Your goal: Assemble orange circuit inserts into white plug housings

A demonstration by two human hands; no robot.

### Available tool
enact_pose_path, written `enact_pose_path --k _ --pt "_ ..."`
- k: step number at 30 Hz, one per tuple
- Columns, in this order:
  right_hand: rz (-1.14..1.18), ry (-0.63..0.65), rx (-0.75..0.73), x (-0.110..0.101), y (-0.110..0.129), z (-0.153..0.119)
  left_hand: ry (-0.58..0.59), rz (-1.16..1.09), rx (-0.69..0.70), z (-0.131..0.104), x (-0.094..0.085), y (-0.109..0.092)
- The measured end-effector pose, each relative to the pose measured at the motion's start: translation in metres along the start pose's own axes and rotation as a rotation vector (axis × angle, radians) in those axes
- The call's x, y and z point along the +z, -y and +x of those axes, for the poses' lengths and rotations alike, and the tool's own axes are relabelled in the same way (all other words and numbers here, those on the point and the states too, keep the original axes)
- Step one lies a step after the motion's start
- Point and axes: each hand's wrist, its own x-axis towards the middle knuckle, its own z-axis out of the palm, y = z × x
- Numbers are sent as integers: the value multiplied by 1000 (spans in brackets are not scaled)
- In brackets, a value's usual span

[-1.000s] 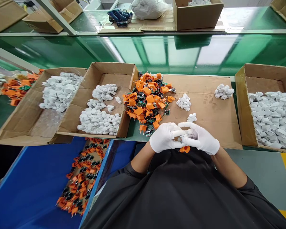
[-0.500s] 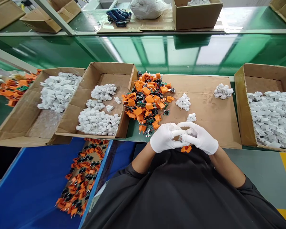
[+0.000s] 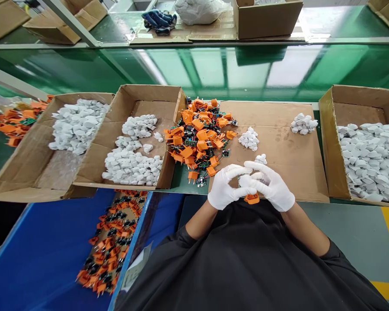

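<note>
My white-gloved left hand (image 3: 223,189) and white-gloved right hand (image 3: 272,186) meet at the front edge of the cardboard sheet. Both are closed, fingertips together around the upper part of an orange plug (image 3: 252,198), whose casing shows just below the fingers. White shapes lie between the fingertips; I cannot tell a glove tip from a white lump there. Just beyond the hands sits a small cluster of white lumps (image 3: 261,159), with a larger cluster of lumps (image 3: 249,139) behind it. To the left is a heap of orange plugs with circuit boards (image 3: 199,134).
A cardboard box of white pieces (image 3: 371,164) stands at right. Two cardboard boxes (image 3: 168,172) with white lumps stand at left. Another white cluster (image 3: 304,124) lies on the cardboard sheet (image 3: 278,116). Lower left, more orange plugs (image 3: 112,246) lie beside a blue surface (image 3: 52,242).
My hands have shifted slightly and the fingers are rearranged, with a wider gap between left index finger and thumb. The orange casing has turned. The circuit board glimpsed between the fingers is now covered.
</note>
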Motion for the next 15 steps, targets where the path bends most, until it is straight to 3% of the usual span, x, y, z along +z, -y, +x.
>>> enact_pose_path --k 6,11,15 --pt "-98 13 -18 -4 -4 1 8 -24 155 -2 0 6" --pt "-132 42 9 -1 0 3 103 54 174 -4 0 4" --pt "-132 48 18 0 1 2 62 89 212 -5 1 3"
